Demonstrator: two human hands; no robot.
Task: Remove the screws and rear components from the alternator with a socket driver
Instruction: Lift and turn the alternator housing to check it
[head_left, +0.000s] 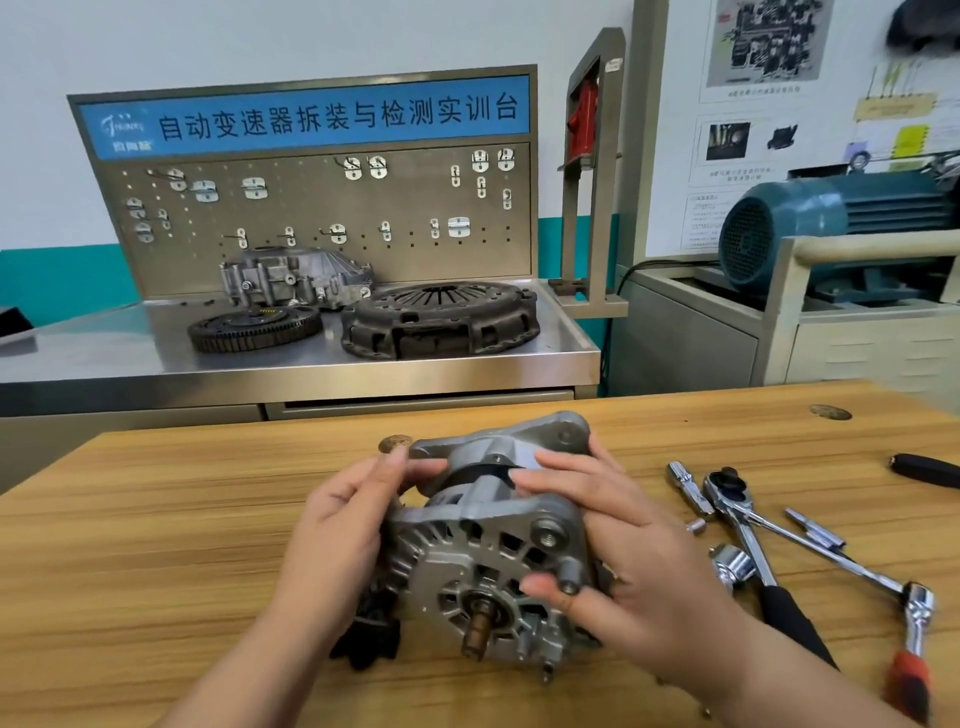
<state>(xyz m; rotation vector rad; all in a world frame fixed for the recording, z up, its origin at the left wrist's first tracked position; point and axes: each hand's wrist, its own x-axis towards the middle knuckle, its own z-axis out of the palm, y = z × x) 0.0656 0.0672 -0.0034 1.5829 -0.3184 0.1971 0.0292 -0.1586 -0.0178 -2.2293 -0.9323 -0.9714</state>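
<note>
the alternator (488, 545) lies on the wooden worktop (156, 571) close to the person, shaft end towards them; the left hand (337, 525) grips its left flank with curled fingers; the right hand (623, 545) clasps the right side, fingers spread over the housing, thumb across the front face; cast metal, so probably heavy, stiff and hard-edged; best held by the broad housing or lugs, not the shaft; just right lie ratchet drivers (743, 519) and a loose socket (732, 564); beyond, a steel bench (104, 353) carries a clutch cover (441, 317)
</note>
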